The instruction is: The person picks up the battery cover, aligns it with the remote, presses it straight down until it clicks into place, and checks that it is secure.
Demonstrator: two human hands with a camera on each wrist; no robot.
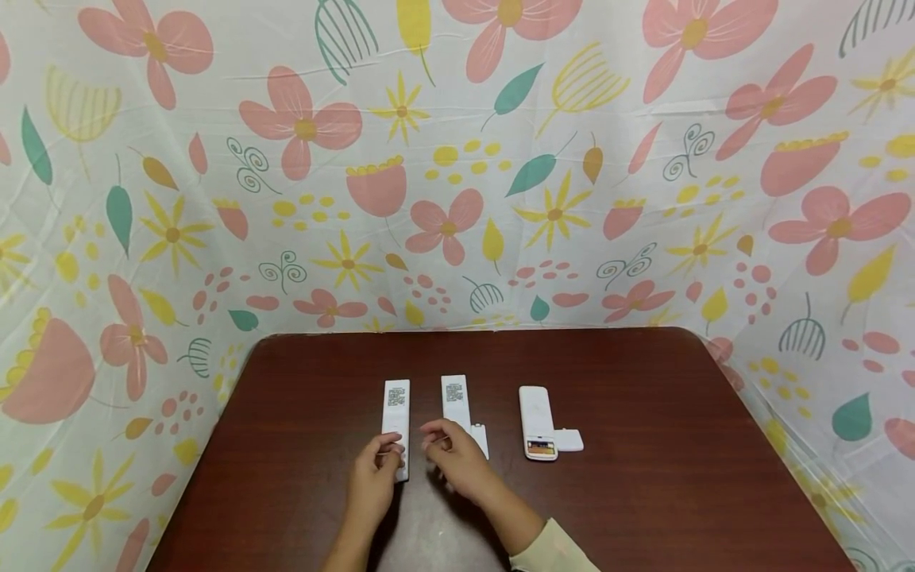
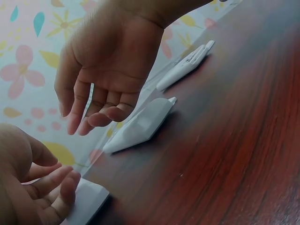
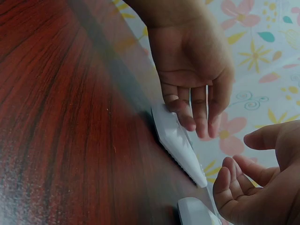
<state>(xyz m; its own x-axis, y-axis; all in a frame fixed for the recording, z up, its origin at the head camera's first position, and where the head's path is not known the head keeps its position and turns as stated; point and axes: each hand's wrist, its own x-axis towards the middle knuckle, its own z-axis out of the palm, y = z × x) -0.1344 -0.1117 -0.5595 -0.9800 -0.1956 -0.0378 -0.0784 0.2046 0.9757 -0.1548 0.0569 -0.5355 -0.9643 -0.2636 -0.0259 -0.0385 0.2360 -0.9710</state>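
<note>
Three white remote controls lie back side up in a row. My left hand [image 1: 375,469] is over the lower end of the left remote [image 1: 396,407], its fingers relaxed and close along the edge. In the right wrist view, the left hand's fingers [image 3: 200,110] hang down beside that remote [image 3: 176,140]. My right hand [image 1: 461,467] hovers between the left and middle remotes, fingers loosely bent and holding nothing. It hides the lower part of the middle remote [image 1: 454,397]; a small white cover [image 1: 480,438] lies beside it.
At the right, the third remote [image 1: 536,409] shows an open battery compartment with batteries [image 1: 541,448] inside. Its white cover [image 1: 569,440] lies against its right side. Everything is on a dark reddish-brown table [image 1: 643,492], with flower-printed cloth [image 1: 457,159] hanging behind and at both sides.
</note>
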